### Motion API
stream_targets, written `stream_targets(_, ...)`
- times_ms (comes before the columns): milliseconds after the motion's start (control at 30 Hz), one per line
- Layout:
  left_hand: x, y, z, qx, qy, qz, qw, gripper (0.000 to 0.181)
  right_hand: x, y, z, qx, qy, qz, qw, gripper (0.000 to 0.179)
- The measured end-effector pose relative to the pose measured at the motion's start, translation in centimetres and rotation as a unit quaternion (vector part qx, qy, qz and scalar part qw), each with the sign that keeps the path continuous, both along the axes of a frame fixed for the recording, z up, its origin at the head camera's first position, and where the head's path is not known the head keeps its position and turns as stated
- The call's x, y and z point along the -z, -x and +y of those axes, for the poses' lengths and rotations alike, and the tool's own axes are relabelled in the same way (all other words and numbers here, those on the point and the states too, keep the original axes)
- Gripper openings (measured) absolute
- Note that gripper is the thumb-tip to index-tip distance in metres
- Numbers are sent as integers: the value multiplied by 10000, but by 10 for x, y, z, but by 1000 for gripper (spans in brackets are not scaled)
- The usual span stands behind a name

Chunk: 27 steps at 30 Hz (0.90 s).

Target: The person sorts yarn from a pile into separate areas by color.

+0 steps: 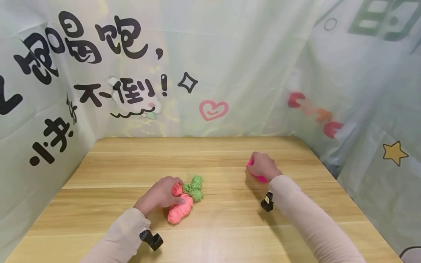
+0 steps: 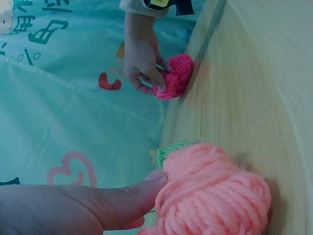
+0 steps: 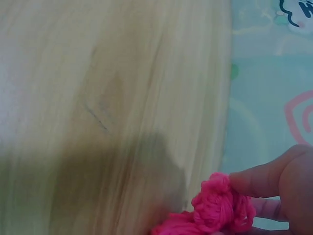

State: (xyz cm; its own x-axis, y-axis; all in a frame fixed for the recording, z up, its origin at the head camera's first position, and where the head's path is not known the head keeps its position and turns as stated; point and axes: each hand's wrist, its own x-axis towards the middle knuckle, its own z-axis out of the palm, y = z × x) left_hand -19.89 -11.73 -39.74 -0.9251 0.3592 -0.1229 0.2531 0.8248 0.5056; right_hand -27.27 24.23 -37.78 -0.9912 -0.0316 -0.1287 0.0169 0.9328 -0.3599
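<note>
A coral-pink skein of yarn [image 1: 180,212] lies on the wooden table, narrowed in its middle into two lobes. My left hand [image 1: 164,191] holds it at that narrow part, thumb [image 2: 132,196] along one side and the fingers reaching over the far side. Right against it, beyond my fingertips, is a green skein of yarn [image 1: 196,193]. Farther off to the right, my right hand [image 1: 264,166] pinches a hot-pink skein of yarn [image 3: 215,208] from above, thumb and fingers at its bunched end. The skein is low over the table, and my hand covers much of it in the head view.
The wooden table [image 1: 223,157] runs back to a printed cloth backdrop [image 1: 246,73] that also rises along both sides. A small black device [image 1: 152,240] is strapped at my left wrist, and another [image 1: 267,202] at my right wrist.
</note>
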Motion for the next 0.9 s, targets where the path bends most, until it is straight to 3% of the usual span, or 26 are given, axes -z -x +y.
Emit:
stream_targets(500,1,0,1,-25,-16,2,10000,52,16,-2,1,-63,-405,235,9989,12)
stream_targets(900,-2,1,2,-37,79,-62,9999,52,11,-5,4,-136,-677,257,9973,22)
